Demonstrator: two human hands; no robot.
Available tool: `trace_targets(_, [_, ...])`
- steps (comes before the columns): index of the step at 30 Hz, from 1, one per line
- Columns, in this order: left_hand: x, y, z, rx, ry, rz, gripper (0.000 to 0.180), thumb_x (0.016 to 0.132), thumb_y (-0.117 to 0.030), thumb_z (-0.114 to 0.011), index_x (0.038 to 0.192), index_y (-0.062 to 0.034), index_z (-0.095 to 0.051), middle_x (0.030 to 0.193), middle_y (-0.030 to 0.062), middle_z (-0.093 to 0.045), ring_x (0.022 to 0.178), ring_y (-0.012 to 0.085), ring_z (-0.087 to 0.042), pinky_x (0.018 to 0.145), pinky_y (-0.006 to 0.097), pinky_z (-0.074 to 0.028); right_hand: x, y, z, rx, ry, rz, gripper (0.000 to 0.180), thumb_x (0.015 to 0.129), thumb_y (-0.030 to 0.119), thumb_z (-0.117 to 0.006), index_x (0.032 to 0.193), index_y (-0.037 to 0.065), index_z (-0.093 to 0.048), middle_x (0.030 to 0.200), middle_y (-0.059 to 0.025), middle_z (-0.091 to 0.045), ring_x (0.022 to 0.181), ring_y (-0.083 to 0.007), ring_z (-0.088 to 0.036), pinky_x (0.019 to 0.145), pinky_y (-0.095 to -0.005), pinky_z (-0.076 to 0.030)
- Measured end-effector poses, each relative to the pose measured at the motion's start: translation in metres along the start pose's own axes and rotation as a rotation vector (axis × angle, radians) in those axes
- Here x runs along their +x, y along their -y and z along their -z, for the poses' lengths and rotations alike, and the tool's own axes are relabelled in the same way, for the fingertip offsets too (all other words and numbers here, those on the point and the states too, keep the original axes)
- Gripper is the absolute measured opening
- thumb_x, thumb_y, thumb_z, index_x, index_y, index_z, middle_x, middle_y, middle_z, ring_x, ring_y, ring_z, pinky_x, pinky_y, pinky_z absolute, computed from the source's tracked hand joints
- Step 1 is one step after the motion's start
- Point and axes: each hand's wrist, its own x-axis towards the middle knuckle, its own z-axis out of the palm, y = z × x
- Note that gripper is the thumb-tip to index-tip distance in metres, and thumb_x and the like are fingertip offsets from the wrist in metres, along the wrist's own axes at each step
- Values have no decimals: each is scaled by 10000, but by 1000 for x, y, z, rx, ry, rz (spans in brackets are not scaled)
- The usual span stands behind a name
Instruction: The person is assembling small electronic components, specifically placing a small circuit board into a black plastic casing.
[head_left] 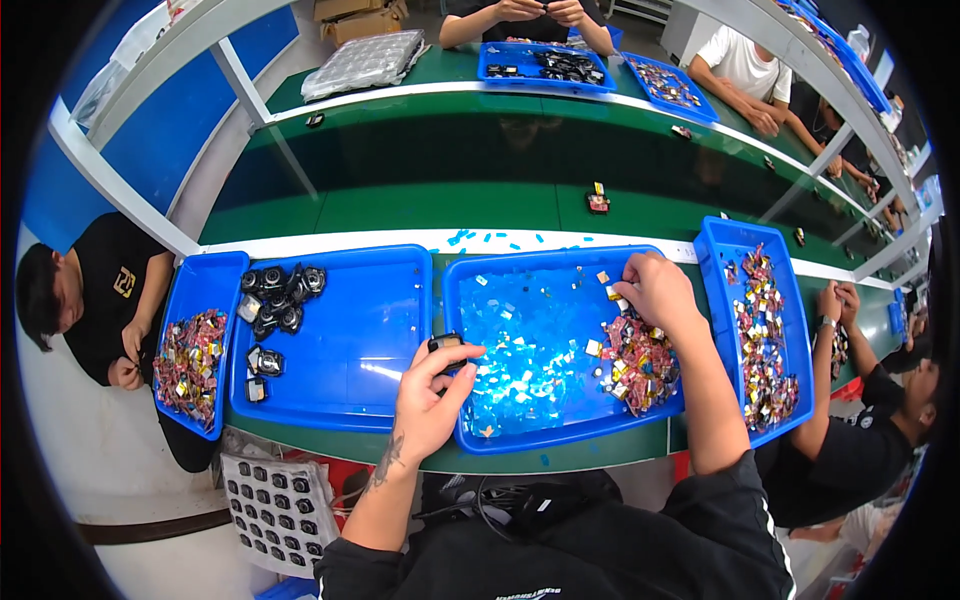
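Observation:
My left hand is closed around a small black camera-like housing, over the left rim of the middle blue tray. Thumb and index finger point toward the tray's inside. At the tray's far right my right hand pinches a small circuit board piece with white and yellow on it; the fingertips partly cover it. Just below that hand lies a heap of small circuit boards in red, yellow and white. Bluish film scraps are scattered over the rest of the tray floor.
To the left, a blue tray holds several black housings. Narrow blue trays of circuit boards stand at far left and right. Beyond a white rail runs a green conveyor with a board. Other people sit around.

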Motion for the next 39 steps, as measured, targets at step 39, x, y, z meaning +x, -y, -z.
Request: trace_targets(39, [-4, -20, -47, 229, 116, -335, 169, 771, -122, -784, 898, -48, -703, 1108, 151, -560, 895, 264, -636, 745, 339, -515, -85, 102, 35, 1109, 344, 144, 76, 869, 26, -670, 863, -18, -609, 797, -42, -629, 713, -86, -591, 631, -237, -485])
